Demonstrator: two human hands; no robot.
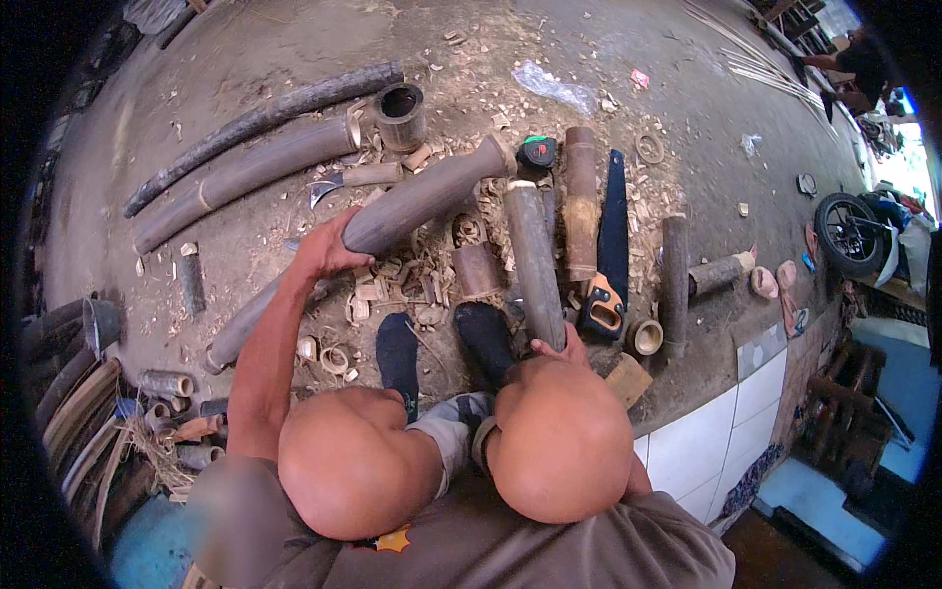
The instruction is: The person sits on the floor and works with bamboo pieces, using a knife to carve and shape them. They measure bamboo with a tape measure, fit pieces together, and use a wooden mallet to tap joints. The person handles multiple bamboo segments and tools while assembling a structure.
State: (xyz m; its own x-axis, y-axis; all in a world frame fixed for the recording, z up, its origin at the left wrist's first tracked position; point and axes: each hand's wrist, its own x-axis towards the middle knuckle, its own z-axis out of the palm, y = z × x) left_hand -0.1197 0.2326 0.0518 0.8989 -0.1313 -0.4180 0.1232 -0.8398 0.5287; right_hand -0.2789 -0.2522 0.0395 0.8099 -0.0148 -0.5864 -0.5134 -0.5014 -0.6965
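Observation:
My left hand (329, 245) is closed around a thick grey-brown bamboo pole (422, 203), which slants up and right to a pale cut end. Below that hand another bamboo length (243, 329) runs down and left; whether it is the same pole I cannot tell. My right hand (571, 349), partly hidden by my knee, grips the near end of a slimmer bamboo piece (535, 257) pointing away from me. Beside it lie a brown bamboo tube (581, 196) and a handsaw (613, 226) with a black blade and orange handle. A black-and-green tape measure (537, 151) sits near the poles' far ends.
Wood chips litter the floor. A blade with a bamboo handle (371, 175), a hollow bamboo section (400, 133) and two long poles (265, 167) lie ahead. Short bamboo pieces (674, 275) are at right, white tiles (692, 432) nearer. Split bamboo (83, 407) is stacked left; a wheel (849, 234) stands far right.

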